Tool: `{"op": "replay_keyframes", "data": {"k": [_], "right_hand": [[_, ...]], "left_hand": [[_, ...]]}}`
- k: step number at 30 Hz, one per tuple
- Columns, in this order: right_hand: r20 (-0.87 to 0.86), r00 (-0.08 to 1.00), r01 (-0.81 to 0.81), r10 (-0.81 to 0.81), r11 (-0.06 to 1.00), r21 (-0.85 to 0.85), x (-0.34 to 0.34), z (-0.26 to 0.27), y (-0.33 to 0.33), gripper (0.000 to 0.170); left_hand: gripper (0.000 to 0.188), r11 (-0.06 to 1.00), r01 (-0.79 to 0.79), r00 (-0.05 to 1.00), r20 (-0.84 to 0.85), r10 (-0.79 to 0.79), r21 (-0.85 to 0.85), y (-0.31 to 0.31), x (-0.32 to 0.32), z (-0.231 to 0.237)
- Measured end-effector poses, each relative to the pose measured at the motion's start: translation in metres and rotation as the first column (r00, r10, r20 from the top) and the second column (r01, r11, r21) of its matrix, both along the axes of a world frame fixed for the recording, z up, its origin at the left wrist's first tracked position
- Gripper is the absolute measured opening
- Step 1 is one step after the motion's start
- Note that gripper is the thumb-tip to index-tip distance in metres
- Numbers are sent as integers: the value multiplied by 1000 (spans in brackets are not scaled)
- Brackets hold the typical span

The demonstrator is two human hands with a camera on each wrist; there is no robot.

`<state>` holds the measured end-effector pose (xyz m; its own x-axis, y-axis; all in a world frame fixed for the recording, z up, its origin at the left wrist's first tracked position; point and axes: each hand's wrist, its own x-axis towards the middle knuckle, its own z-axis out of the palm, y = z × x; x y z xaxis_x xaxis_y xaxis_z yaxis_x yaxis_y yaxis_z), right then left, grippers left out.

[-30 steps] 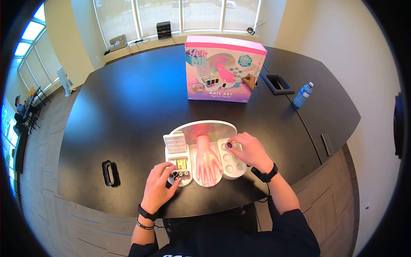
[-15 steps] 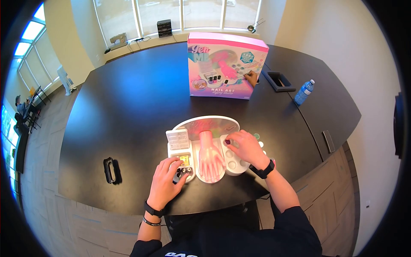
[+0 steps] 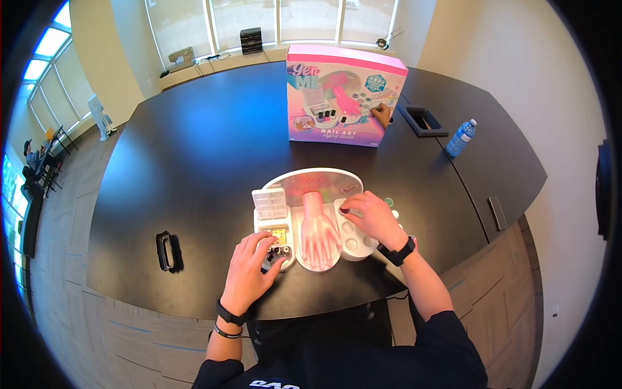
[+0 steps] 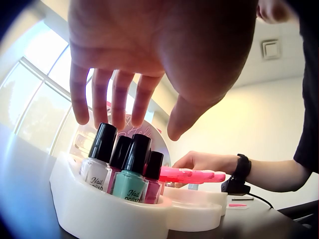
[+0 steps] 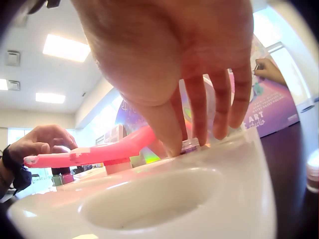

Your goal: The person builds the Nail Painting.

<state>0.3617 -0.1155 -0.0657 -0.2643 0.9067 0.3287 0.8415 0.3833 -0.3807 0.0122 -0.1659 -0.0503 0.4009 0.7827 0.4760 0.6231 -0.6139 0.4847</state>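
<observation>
My right hand [image 3: 376, 219] pinches a small clear-rimmed jar with dark purple contents [image 5: 189, 146] between thumb and fingertips. That jar sits low at the back well of the white right-hand tray [image 3: 355, 254], which has several round wells. My left hand [image 3: 248, 264] hovers with loosely bent fingers over nail polish bottles. In the left wrist view a white bottle [image 4: 96, 172] and a green bottle [image 4: 128, 186] stand in front, with pink ones behind, all black-capped. Between the trays lies a pink model hand [image 3: 319, 240], palm down, before a mirror-like back panel [image 3: 295, 190].
A pink nail art box [image 3: 346, 97] stands behind the set. Several small jars lie beyond my right hand, one green-topped [image 3: 389, 202]. A water bottle [image 3: 460, 138] is at right, a black oblong ring-shaped object [image 3: 165, 251] at left. A lidded compartment [image 3: 270, 204] stands raised.
The right hand has lowered the purple jar toward the back well of the tray. My left hand has shifted slightly right, still over the bottles. The head view has moved a little.
</observation>
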Motion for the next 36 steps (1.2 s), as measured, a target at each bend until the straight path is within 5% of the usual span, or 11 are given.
{"op": "replay_keyframes", "data": {"k": [13, 16, 19, 24, 26, 36], "right_hand": [[44, 999, -28, 29, 999, -22, 9, 15, -13, 25], [-86, 992, 93, -97, 995, -48, 26, 20, -20, 31], [-44, 966, 252, -254, 966, -49, 56, 19, -21, 33], [8, 957, 292, -291, 955, -52, 92, 10, -15, 30], [39, 948, 319, -317, 929, -189, 95, 8, -13, 31], [66, 940, 340, -334, 910, -237, 96, -11, -1, 28]], "left_hand": [[46, 1000, 3, 1000, -3, -3, -18, -1, -1, -1], [51, 1000, 7, 1000, -24, -7, -25, -1, -4, -3], [67, 1000, -11, 999, -32, 10, -30, 0, -7, -4], [92, 989, -80, 994, -89, 70, -123, 0, -18, -6], [93, 986, -81, 994, -88, 69, -145, 1, -22, -7], [85, 949, -127, 960, -276, 45, -289, 8, -48, -35]]}}
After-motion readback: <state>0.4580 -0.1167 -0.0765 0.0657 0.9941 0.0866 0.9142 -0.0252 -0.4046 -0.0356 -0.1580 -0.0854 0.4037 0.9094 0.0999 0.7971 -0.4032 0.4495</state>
